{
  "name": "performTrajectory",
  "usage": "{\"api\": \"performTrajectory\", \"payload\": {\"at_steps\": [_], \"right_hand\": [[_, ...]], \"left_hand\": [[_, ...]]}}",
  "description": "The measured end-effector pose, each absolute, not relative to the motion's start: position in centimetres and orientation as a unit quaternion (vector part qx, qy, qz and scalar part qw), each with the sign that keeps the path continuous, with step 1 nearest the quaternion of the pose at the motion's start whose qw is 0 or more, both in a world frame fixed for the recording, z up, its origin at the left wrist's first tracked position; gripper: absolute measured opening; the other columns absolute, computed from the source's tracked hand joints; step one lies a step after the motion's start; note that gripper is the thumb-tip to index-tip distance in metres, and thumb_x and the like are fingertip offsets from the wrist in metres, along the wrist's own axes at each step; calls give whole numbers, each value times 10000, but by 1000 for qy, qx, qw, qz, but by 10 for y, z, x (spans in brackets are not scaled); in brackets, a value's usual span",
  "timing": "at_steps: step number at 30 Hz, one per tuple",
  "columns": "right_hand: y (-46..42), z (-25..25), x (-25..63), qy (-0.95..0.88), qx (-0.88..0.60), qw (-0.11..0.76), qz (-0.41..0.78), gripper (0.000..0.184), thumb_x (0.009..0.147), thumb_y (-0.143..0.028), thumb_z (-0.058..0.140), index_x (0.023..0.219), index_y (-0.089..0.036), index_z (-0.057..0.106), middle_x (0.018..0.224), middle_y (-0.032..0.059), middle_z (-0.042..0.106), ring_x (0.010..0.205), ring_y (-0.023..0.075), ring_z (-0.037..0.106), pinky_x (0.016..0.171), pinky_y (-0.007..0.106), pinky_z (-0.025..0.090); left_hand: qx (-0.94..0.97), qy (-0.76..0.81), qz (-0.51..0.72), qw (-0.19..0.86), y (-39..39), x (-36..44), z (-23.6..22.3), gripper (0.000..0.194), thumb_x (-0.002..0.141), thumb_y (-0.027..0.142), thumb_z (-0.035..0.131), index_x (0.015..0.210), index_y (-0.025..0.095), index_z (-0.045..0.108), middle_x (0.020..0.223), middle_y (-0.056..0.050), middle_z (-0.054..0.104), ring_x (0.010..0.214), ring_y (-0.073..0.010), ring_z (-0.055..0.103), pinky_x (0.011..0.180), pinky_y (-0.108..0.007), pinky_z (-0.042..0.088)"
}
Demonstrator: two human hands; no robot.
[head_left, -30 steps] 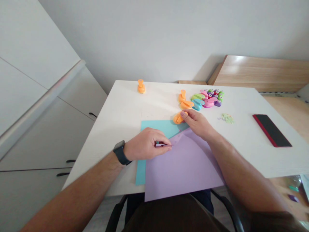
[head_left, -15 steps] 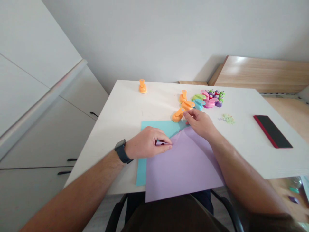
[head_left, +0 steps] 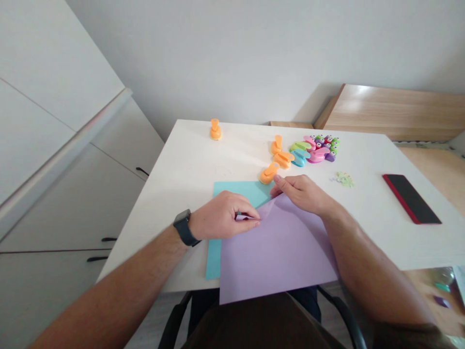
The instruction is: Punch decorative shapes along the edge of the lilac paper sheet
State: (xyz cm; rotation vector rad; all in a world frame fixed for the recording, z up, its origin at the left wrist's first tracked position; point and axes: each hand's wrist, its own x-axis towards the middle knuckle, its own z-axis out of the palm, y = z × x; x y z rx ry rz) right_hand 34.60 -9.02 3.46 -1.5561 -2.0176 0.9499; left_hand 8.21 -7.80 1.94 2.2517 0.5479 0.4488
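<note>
- Left hand (head_left: 227, 215), head view: closed in a pinch, thumb + fingertips gripping purple sheet (head_left: 276, 252) at its upper edge; dark watch (head_left: 184, 228) on that wrist.
- Right hand (head_left: 301, 191): fingers part curled at purple sheet's upper edge, thumb on top side; can't tell if it grips the paper.
- Purple sheet: over blue sheet (head_left: 214, 257), w/ its near edge past the edge of white table (head_left: 170, 169); upper edge lifted btwn the hands.
- Near orange punch (head_left: 269, 173): on table at blue sheet's far edge, just beside R fingertips.
- Behind it: 2 more orange punches (head_left: 283, 159), then green punch (head_left: 300, 146), blue punch (head_left: 299, 157), pink punch (head_left: 317, 155), + cluster of small coloured pcs (head_left: 329, 143).
- Lone orange punch (head_left: 215, 132): far L of table.
- R side: pale green paper bits (head_left: 344, 179), then dark slab (head_left: 412, 198) w/ red edge.
</note>
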Motion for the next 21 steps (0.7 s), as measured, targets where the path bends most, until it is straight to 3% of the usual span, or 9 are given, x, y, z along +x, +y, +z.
{"api": "performTrajectory", "payload": {"at_steps": [10,21], "right_hand": [[-92,40,351,-731,-566,221,309,622,1026,-642,366,929,-223,814,961,53,802,895,217,735,872,333,544],[-93,45,351,-797,-515,165,270,632,1061,-578,305,932,-239,823,979,59,801,948,226,730,963,351,506]], "left_hand": [[883,213,176,380,-78,82,21,175,934,288,659,953,198,808,845,-29,768,730,-119,670,705,-236,489],[885,213,172,377,-78,82,20,169,931,284,661,958,202,807,847,-26,769,742,-122,674,719,-235,493]]}}
